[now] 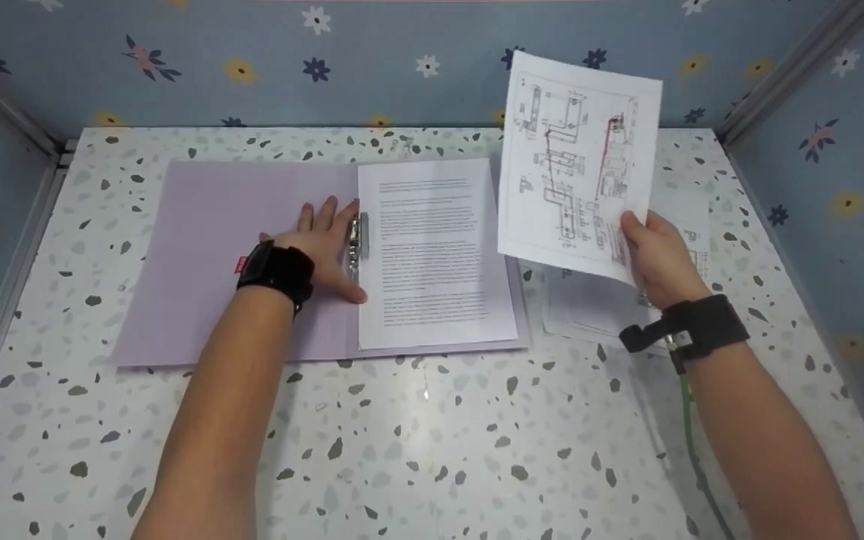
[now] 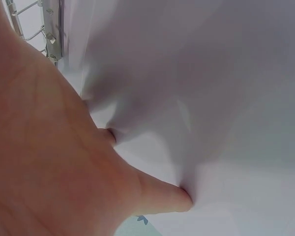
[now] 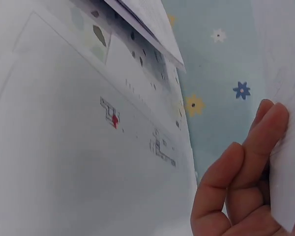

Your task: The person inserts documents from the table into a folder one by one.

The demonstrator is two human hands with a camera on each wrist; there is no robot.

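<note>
A purple folder (image 1: pixel 237 187) lies spread on the table, with a stack of printed pages (image 1: pixel 432 255) on its right side. Along the spine runs a metal ring clip (image 1: pixel 359 236), also seen as a metal strip (image 2: pixel 51 29) in the left wrist view. My left hand (image 1: pixel 319 247) rests with fingers spread on the folder beside this clip, thumb near the pages' left edge. My right hand (image 1: pixel 664 255) pinches a sheet of paper (image 1: pixel 578 165) by its lower right corner, holding it raised. Red marks and line drawings show on that sheet.
More sheets (image 1: pixel 582 307) lie on the table right of the folder, partly hidden under the raised one; the right wrist view shows a drawing sheet (image 3: pixel 88 147). Flowered panels (image 1: pixel 372 67) stand at the back and sides. A green cable (image 1: pixel 691 435) trails from the right wristband.
</note>
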